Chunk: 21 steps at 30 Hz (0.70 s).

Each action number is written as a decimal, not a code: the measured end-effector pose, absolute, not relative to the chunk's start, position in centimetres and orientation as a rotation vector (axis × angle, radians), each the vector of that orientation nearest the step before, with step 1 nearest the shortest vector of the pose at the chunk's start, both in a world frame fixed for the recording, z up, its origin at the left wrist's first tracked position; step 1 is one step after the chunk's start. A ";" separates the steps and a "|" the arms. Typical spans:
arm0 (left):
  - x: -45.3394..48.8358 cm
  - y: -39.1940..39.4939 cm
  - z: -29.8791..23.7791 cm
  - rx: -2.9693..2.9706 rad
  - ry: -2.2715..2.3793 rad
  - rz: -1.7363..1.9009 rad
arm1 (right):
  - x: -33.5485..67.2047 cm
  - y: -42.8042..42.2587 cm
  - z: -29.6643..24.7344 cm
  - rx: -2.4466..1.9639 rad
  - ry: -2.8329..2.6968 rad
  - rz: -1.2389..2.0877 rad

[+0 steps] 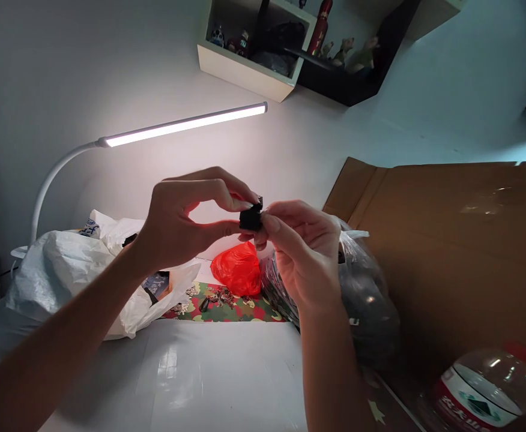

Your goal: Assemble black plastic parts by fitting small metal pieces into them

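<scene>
We face a glossy white surface (227,375), a slim lamp (186,125) and brown cardboard (461,246); our left hand (179,207) and right hand (308,252) pinch a blocky black piece (250,219).

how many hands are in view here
2: the left hand, on the picture's left, pinching a small black part, and the right hand, its fingertips at the part's right side.

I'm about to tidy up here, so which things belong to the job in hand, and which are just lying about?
In the job:
- black part, held by left hand, with right hand at it
- lamp, probably, for light

Seemingly just lying about:
- red bag
- white bag
- bottle
- cardboard
</scene>
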State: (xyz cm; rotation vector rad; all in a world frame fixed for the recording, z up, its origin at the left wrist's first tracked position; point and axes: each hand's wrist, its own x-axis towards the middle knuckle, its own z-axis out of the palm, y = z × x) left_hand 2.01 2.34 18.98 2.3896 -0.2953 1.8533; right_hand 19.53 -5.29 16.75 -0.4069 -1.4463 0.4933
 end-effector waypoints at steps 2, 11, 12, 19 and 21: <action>2.1 2.4 18.9 2.394 -0.276 1.838 | 19.6 -5.5 16.8 -0.394 -1.459 0.496; 2.1 2.4 18.7 2.457 -0.227 1.805 | 20.1 -6.0 17.1 -0.483 -1.494 0.406; 2.0 2.4 18.7 2.469 -0.222 1.810 | 20.1 -6.0 17.1 -0.490 -1.497 0.403; 1.8 2.5 19.0 2.546 -0.233 1.808 | 20.2 -5.9 16.9 -0.457 -1.533 0.388; 1.7 2.5 19.1 2.550 -0.267 1.789 | 20.3 -5.9 16.9 -0.469 -1.529 0.368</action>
